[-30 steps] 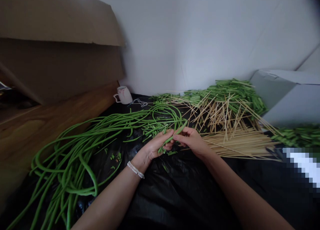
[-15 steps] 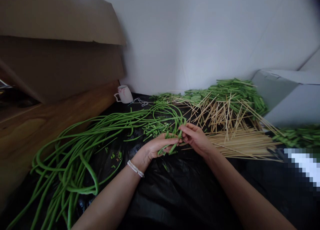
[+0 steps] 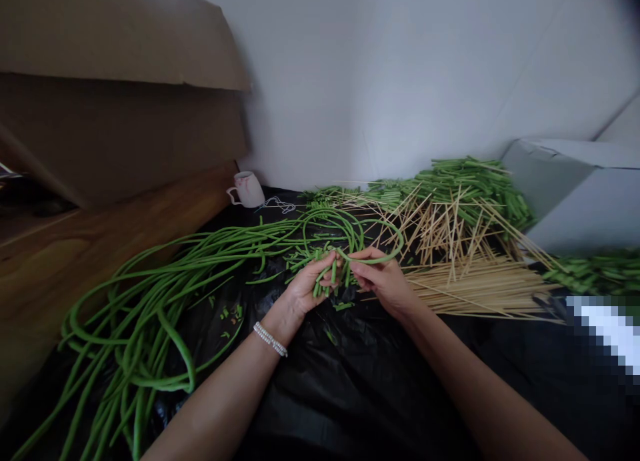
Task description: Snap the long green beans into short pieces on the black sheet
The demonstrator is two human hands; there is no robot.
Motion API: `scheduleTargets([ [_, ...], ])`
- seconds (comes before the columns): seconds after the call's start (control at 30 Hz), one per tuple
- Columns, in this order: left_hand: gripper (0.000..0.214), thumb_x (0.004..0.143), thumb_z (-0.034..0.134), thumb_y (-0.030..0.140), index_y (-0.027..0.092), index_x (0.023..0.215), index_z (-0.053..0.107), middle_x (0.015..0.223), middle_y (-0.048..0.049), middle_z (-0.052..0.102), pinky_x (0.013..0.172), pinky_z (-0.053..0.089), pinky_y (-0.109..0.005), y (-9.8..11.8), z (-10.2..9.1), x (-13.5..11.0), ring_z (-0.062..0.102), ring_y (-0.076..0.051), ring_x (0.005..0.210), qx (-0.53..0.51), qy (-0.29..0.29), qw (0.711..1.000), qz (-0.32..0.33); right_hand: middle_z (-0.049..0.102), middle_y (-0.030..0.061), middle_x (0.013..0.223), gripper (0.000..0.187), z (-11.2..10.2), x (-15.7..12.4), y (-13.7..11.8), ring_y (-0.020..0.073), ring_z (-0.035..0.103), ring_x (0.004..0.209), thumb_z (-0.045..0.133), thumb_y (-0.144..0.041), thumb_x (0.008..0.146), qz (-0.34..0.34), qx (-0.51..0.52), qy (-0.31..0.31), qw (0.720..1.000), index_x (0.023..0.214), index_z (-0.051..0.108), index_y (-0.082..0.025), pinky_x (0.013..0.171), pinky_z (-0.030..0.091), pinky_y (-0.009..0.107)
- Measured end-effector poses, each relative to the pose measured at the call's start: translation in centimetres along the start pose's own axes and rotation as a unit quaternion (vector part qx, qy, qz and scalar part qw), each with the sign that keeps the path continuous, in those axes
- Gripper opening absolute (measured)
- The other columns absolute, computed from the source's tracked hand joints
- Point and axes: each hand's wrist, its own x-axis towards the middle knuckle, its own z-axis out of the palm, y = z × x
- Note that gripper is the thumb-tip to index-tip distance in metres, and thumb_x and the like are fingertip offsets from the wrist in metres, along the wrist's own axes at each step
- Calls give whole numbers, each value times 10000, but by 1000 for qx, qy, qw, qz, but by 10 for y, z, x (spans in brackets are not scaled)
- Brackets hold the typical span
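A long green yardlong bean loops out to the right, and my right hand pinches it near its end. Close beside it, my left hand is closed around several short cut bean pieces; its thumb and fingertips meet the tip of the long bean. More cut pieces lie on the black plastic sheet just behind my left hand. A big tangle of whole long beans spreads over the left side and curves up to the middle.
Thin wooden sticks lie in a row on the right, with others crossed loosely behind. Bundled cut beans are heaped against the white wall. A mug stands at the back left, below a cardboard box. A pale box stands far right.
The long bean has swung out into a wide loop on the right. My right hand has moved slightly left and down, and my left hand has turned, showing its cut pieces more upright.
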Motion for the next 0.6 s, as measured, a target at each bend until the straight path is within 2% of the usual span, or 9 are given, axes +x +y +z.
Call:
scheduleTargets([
  [0.13, 122, 906, 541, 165, 93, 817, 583, 683, 6, 514, 341, 287, -98, 8, -4, 0, 400, -12, 434, -107, -32, 994, -12, 540, -56, 550, 231, -2, 0, 0, 63, 433, 480, 788, -377, 690, 14, 21, -7, 1000, 815, 690, -209, 448, 311, 204],
  [0.2, 165, 920, 515, 193, 100, 796, 571, 654, 14, 488, 340, 292, -105, 9, -4, 0, 380, -18, 421, -105, -39, 993, -23, 541, -52, 550, 223, -4, -1, -2, 63, 429, 484, 790, -375, 687, 29, 39, -14, 999, 792, 689, -205, 452, 304, 206],
  [0.3, 215, 914, 552, 273, 102, 786, 583, 606, 24, 464, 342, 279, -116, 5, -2, -1, 346, -18, 400, -13, -39, 998, -49, 535, -52, 537, 218, -4, -2, -4, 62, 415, 473, 785, -369, 691, 35, 30, -41, 998, 789, 692, -198, 452, 292, 213],
  [0.43, 208, 826, 692, 306, 114, 842, 614, 620, 24, 487, 369, 261, -114, -2, 1, -4, 348, -10, 421, 103, -54, 991, -68, 570, -38, 563, 225, -3, -2, -5, 62, 416, 467, 777, -372, 698, 28, -21, -62, 997, 790, 694, -185, 441, 280, 217],
  [0.5, 215, 782, 739, 286, 121, 846, 619, 622, 30, 481, 384, 252, -114, -3, 1, -6, 351, -7, 433, 130, -65, 987, -62, 553, -50, 550, 236, -3, -2, -6, 61, 420, 463, 796, -363, 678, 40, -4, -53, 998, 795, 686, -191, 441, 291, 213],
  [0.6, 234, 759, 756, 291, 125, 864, 629, 632, 23, 494, 397, 252, -129, -2, 0, -9, 363, -10, 437, 169, -80, 981, -56, 537, -66, 541, 274, -6, 1, -9, 62, 432, 463, 825, -362, 638, 63, 79, -7, 995, 801, 667, -207, 444, 321, 209],
])
